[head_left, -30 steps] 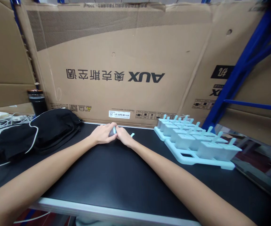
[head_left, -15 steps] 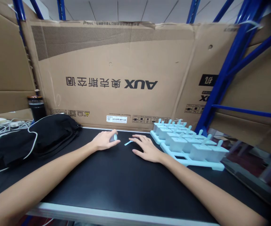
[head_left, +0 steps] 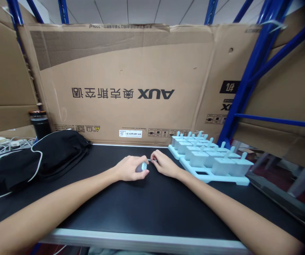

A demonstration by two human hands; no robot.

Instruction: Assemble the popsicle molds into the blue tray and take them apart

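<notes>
Left hand: the small cup (head_left: 141, 167) is clamped between thumb and fingers by the left hand (head_left: 130, 168), its pale blue end turned towards the right hand (head_left: 165, 164).
Right hand: the fingertips are drawn together, and the pale blue stick (head_left: 149, 160) appears to be pinched at their tips.
Gap: the two hands are held apart, close to each other above the counter (head_left: 120, 212), with the stick seen between them.
Step in hand: cup and stick seem to be handled as separate pieces, one by each hand.
Next move: a steady grip on the cup and a fine pinch on the stick would be called for, as judged from the small size of both.
Tray: beyond the right hand, to its right, the pale blue tray (head_left: 216, 179) is seen, with moulds (head_left: 199, 159) stood in rows, sticks upward.
Bag: to the left of the left hand, the black bag (head_left: 62, 150) is crossed by a white cable (head_left: 40, 157).
Hidden: most of the cup is covered by the left fingers; the stick's far end is lost behind the right fingers. Whether the cup is filled cannot be told. The rear moulds are partly blocked by those in front.
</notes>
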